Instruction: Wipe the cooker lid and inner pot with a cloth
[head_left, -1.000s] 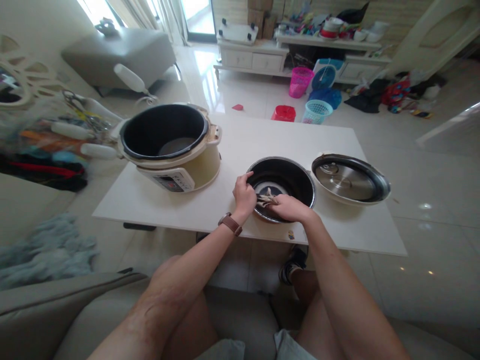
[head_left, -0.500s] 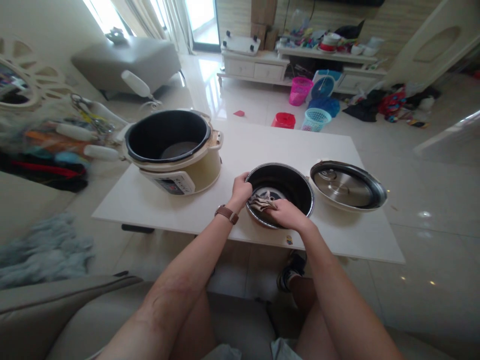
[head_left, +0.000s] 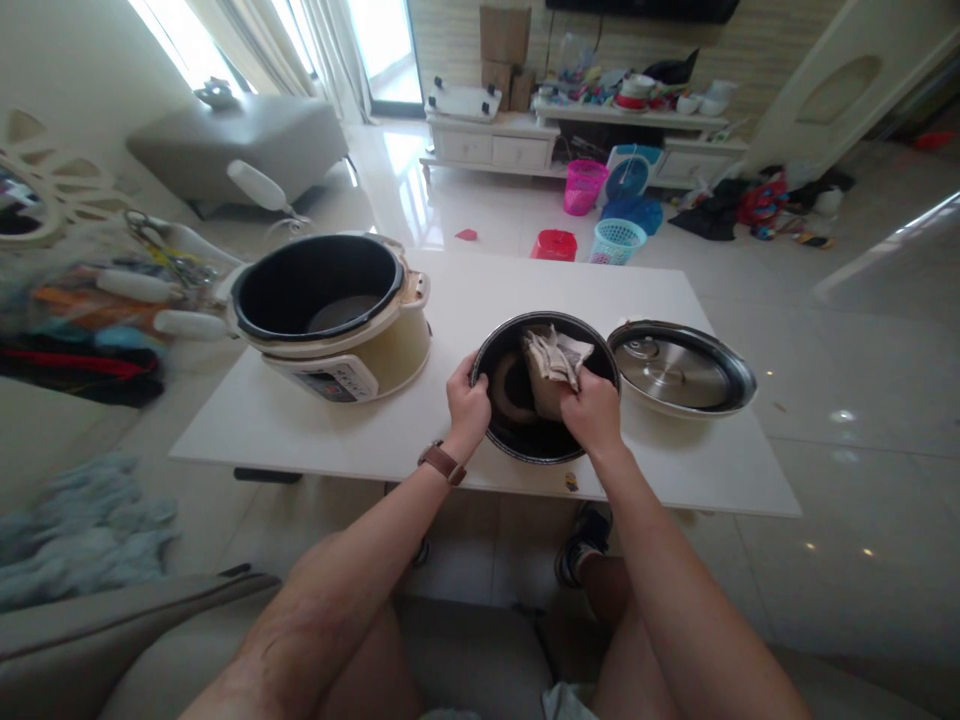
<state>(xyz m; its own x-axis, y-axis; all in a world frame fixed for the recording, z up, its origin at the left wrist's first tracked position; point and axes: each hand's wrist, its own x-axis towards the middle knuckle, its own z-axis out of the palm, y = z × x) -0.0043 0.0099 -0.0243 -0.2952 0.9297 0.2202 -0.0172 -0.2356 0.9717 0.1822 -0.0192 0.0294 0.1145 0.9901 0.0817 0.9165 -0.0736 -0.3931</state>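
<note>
A black inner pot [head_left: 517, 440] sits on the white table [head_left: 480, 290] in front of me, tilted toward me. My left hand [head_left: 469, 403] grips its left rim, fingers curled over the edge. My right hand [head_left: 595, 410] is closed on a crumpled grey-beige cloth [head_left: 551, 362] and holds it inside the pot against the right wall. A brown watch strap is on my left wrist.
A cream electric cooker [head_left: 334, 315], open and without its pot, stands at the table's left. A steel lid [head_left: 681, 365] lies upside down right of the pot. Cluttered shelf at far left; baskets [head_left: 619, 240] and a low cabinet on the floor beyond.
My right hand has lifted the cloth from the pot's bottom up to its right side. The pot is now tipped toward me, and my left hand has slid lower on the rim.
</note>
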